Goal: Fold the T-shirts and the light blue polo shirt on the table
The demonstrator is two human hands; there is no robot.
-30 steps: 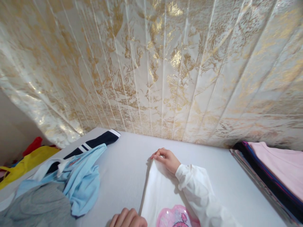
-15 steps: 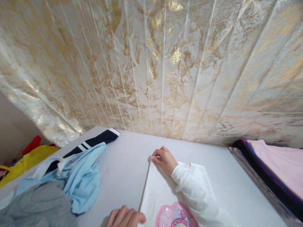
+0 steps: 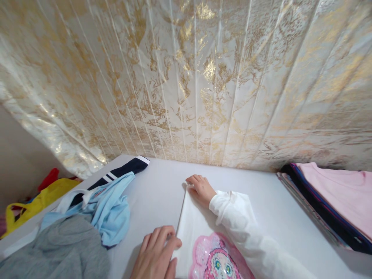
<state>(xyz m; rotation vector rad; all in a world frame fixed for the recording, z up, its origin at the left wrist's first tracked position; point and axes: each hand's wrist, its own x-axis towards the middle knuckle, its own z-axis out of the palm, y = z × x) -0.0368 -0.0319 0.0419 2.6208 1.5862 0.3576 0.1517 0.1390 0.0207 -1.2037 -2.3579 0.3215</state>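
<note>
At lower centre, our right hand [image 3: 201, 190] has loosened its pinch on the white garment [image 3: 200, 221], our open, empty left hand [image 3: 155, 250] has moved up, and its edge seems settled.

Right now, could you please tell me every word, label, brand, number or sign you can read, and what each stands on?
None can be read.
Blue cloth: a small mark, too small to read.
White cloth: a pink cartoon picture, no words visible.
</note>
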